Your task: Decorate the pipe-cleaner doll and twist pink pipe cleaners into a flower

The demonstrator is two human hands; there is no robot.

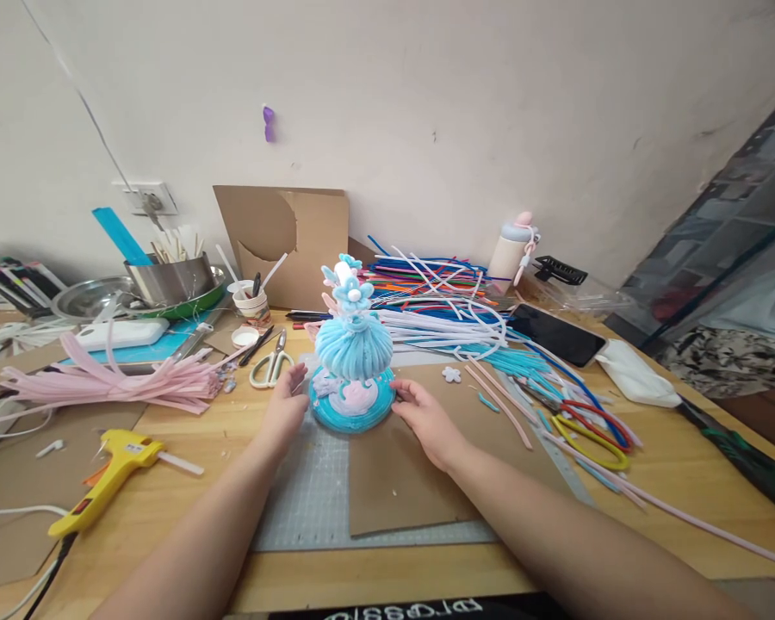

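Note:
A light-blue pipe-cleaner craft [354, 349] stands upright in front of me, with a pleated skirt-like body and blue flowers with white centres at its top. Its round blue base [352, 418] carries pink and lilac swirls. My left hand [289, 400] is at the base's left edge, fingers curved around it. On the opposite side, my right hand [430, 420] grips the rim between thumb and fingers. Whether the base rests on the cutting mat [297, 508] or is slightly raised, I cannot tell. A small white flower [451, 375] lies on the cardboard [419, 491] right of it.
Left are a yellow glue gun [113, 474], pink pipe cleaners [116, 383] and scissors [271, 366]. Behind stand a paper cup [251, 306] and coloured pipe cleaners [426, 284]. Right are a phone [559, 334], yellow-and-red-handled pliers [591, 439] and a bottle [511, 250]. A person [742, 301] is at far right.

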